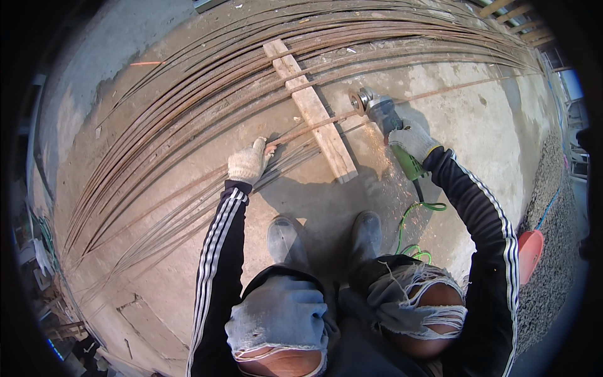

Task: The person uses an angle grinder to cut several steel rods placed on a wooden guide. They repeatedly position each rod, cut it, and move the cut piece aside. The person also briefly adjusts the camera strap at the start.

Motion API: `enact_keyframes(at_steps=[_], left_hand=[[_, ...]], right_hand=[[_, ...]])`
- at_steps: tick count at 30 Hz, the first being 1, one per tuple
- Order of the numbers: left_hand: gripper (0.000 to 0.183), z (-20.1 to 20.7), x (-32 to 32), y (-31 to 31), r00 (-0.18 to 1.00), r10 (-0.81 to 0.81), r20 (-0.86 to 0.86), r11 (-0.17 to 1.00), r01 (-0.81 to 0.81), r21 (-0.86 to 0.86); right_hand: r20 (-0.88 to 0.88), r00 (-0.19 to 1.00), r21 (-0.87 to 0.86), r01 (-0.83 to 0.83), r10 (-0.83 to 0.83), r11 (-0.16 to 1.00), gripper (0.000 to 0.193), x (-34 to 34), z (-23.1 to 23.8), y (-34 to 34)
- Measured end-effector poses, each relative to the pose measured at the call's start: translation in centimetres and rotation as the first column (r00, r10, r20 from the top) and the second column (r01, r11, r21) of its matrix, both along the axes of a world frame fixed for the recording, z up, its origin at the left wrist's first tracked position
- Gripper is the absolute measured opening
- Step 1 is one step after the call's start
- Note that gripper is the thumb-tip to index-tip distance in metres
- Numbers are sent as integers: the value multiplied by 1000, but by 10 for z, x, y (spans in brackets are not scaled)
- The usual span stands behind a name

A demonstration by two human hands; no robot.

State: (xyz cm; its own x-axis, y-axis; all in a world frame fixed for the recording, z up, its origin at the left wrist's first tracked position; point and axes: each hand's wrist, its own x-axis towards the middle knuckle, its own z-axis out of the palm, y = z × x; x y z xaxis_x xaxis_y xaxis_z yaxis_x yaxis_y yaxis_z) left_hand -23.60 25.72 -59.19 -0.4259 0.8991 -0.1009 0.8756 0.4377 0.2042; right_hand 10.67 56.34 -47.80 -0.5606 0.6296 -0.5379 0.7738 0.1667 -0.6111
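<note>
In a pale work glove, my left hand (249,161) is closed around a rusty rebar rod (295,133). That rod lies across a wooden plank (318,124). My gloved right hand (412,139) grips a green angle grinder (384,115) by its body. The grinder's disc (359,100) meets the rod just right of the plank, and orange sparks (384,157) stream down from there toward my boots. Where exactly the disc bites is partly hidden by its guard.
Many long rebar rods (207,81) lie bundled across the plank's far part. Thinner rods (182,217) rest at left. The green power cord (402,229) loops beside my right boot (366,231). A red basin (531,251) sits by a gravel heap (553,232) at right.
</note>
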Motion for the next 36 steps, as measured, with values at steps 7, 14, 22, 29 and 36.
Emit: enact_keyframes(at_steps=[7, 14, 22, 29, 36], left_hand=[[41, 1, -1, 2, 999, 14, 39, 1000, -13, -21], [41, 5, -1, 4, 1000, 0, 17, 1000, 1, -17], [41, 8, -2, 5, 1000, -9, 28, 1000, 10, -11], [41, 11, -4, 8, 999, -6, 47, 1000, 7, -26], [39, 10, -4, 8, 998, 6, 62, 998, -2, -62]], right_hand=[[11, 1000, -7, 15, -15, 1000, 36, 8, 12, -7], [-82, 989, -10, 121, -122, 993, 43, 12, -2, -17], [-85, 984, 10, 160, -158, 987, 39, 20, -12, -30], [-220, 948, -48, 222, -228, 974, 45, 20, -50, -23], [-264, 947, -22, 183, -182, 983, 38, 27, -39, -34]])
